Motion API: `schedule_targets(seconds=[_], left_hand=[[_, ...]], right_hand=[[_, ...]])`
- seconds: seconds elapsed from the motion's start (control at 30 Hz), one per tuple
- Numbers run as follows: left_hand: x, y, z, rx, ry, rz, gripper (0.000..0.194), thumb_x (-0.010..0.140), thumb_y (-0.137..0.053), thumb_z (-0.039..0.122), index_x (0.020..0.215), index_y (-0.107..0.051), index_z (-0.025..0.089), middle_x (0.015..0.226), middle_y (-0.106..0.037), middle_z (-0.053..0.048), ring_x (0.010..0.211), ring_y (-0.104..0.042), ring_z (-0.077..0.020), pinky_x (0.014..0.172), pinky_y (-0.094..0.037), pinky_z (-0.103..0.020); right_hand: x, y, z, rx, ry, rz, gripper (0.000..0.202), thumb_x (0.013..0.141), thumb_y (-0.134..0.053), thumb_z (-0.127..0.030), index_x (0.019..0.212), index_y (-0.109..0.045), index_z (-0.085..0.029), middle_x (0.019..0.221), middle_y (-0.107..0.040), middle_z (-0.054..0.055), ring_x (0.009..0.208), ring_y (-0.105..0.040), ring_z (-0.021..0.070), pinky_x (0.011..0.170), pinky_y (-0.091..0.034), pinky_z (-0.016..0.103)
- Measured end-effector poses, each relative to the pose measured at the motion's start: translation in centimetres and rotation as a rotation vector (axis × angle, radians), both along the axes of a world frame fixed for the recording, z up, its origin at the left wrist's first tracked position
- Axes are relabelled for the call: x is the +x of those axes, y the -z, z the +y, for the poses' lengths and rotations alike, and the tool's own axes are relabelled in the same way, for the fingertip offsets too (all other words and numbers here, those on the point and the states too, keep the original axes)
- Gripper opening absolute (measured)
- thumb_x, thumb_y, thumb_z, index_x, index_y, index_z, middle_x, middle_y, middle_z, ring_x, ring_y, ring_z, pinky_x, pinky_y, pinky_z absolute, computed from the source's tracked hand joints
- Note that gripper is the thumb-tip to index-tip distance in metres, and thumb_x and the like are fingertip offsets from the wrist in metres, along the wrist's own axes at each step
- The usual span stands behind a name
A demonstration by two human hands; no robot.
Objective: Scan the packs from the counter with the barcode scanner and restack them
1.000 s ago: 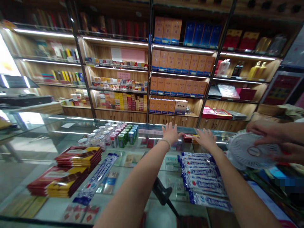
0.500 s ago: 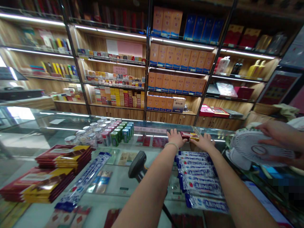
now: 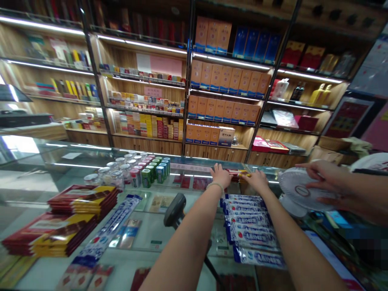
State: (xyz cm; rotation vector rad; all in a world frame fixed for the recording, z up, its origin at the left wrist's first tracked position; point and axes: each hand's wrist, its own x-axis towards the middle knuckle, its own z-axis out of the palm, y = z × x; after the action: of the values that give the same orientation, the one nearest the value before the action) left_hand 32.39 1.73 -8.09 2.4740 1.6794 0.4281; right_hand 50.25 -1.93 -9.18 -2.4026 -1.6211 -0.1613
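Across the far side of the glass counter, my two hands hold the ends of a small stack of red and yellow chocolate bars [image 3: 238,173]. My left hand [image 3: 221,178], a pale bracelet at its wrist, grips the left end with thumb and palm. At the right end is my right hand [image 3: 257,181], its thumb against the yellow part. The fingers partly hide the bars. Between my forearms lies a row of blue and white candy sticks [image 3: 251,230] with strawberry prints. Taller stacks of similar chocolate bars [image 3: 66,226] sit at the left.
A handheld scanner [image 3: 176,210] stands beside my left forearm. Small cans and jars [image 3: 133,169] form rows at the counter's back. One long candy strip [image 3: 106,230] lies left. At right, another person's hands hold a white fan [image 3: 298,188]. Shelves of boxes [image 3: 224,107] line the wall.
My hands and the chocolate bars stay nearly in place at the far side. The other person's fan has moved left, closer to my right hand. The view has shifted slightly.
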Motion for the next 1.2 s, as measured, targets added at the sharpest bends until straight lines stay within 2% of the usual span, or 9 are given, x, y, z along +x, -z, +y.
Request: schedule_targets(seconds=[0.13,0.27,0.43,0.57,0.77,0.87,1.03,1.2], left_hand=[[-2.7,-1.9,-0.2,0.059,-0.019,-0.017,0.051,0.098,-0.04,0.055,0.125,-0.071,0.025,0.166,-0.035,-0.012,0.156,-0.018,-0.0342,0.123,-0.017,-0.064],[-6.4,-4.3,-0.9,0.141,-0.049,-0.031,0.05,0.099,-0.04,0.056,0.126,-0.071,0.027,0.165,-0.036,-0.011,0.156,-0.018,-0.0325,0.123,-0.018,-0.062],[-11.6,-7.1,-2.4,0.235,-0.105,-0.042,0.048,0.1,-0.042,0.056,0.131,-0.068,0.03,0.165,-0.037,-0.01,0.156,-0.018,-0.0322,0.122,-0.019,-0.061],[-16.1,-8.1,-4.1,0.3,-0.162,-0.056,0.046,0.099,-0.048,0.054,0.136,-0.064,0.034,0.166,-0.036,-0.008,0.156,-0.018,-0.0329,0.122,-0.02,-0.061],[-22.2,-7.7,-6.8,0.422,-0.227,-0.104,0.042,0.096,-0.055,0.053,0.131,-0.069,0.034,0.163,-0.041,-0.009,0.154,-0.024,-0.0375,0.118,-0.027,-0.065],[-24.5,-7.2,-7.7,0.473,-0.228,-0.124,0.039,0.094,-0.06,0.051,0.127,-0.072,0.035,0.163,-0.041,-0.01,0.154,-0.024,-0.0394,0.118,-0.025,-0.066],[-27.3,-5.4,-8.7,0.576,-0.215,-0.165,0.043,0.09,-0.067,0.047,0.132,-0.069,0.036,0.164,-0.039,-0.008,0.155,-0.024,-0.0386,0.119,-0.026,-0.063],[-29.1,-3.7,-9.4,0.653,-0.194,-0.148,0.042,0.088,-0.07,0.044,0.129,-0.07,0.035,0.164,-0.04,-0.008,0.155,-0.024,-0.0377,0.121,-0.022,-0.063]], right_hand=[[-1.8,-2.0,-0.4,0.095,-0.052,0.001,0.049,0.099,-0.046,-0.053,0.124,-0.075,-0.022,0.153,-0.051,0.015,0.144,-0.038,0.0368,0.11,-0.04,0.05],[-4.6,-3.5,-0.7,0.188,-0.111,0.008,0.051,0.1,-0.044,-0.05,0.132,-0.07,-0.019,0.158,-0.046,0.014,0.147,-0.035,0.0344,0.115,-0.035,0.048],[-8.8,-4.5,-1.0,0.358,-0.219,0.069,0.052,0.099,-0.045,-0.047,0.131,-0.07,-0.016,0.158,-0.047,0.014,0.147,-0.035,0.0319,0.118,-0.032,0.047],[-12.7,-5.0,-1.2,0.458,-0.299,0.176,0.052,0.096,-0.048,-0.047,0.131,-0.07,-0.016,0.156,-0.05,0.014,0.147,-0.035,0.0313,0.119,-0.031,0.047],[-18.4,-4.8,-2.1,0.522,-0.41,0.324,0.047,0.093,-0.056,-0.044,0.127,-0.072,-0.015,0.156,-0.05,0.015,0.148,-0.036,0.0308,0.12,-0.031,0.047],[-20.4,-4.4,-2.8,0.539,-0.444,0.407,0.043,0.09,-0.061,-0.041,0.123,-0.073,-0.017,0.155,-0.052,0.013,0.148,-0.036,0.0303,0.12,-0.032,0.048],[-22.1,-3.1,-3.7,0.585,-0.51,0.546,0.034,0.086,-0.067,-0.04,0.112,-0.077,-0.019,0.148,-0.059,0.014,0.145,-0.042,0.0306,0.122,-0.031,0.049],[-22.8,-1.6,-4.3,0.598,-0.596,0.775,0.035,0.084,-0.067,-0.051,0.099,-0.079,-0.022,0.141,-0.064,0.013,0.141,-0.049,0.0324,0.121,-0.032,0.053]])
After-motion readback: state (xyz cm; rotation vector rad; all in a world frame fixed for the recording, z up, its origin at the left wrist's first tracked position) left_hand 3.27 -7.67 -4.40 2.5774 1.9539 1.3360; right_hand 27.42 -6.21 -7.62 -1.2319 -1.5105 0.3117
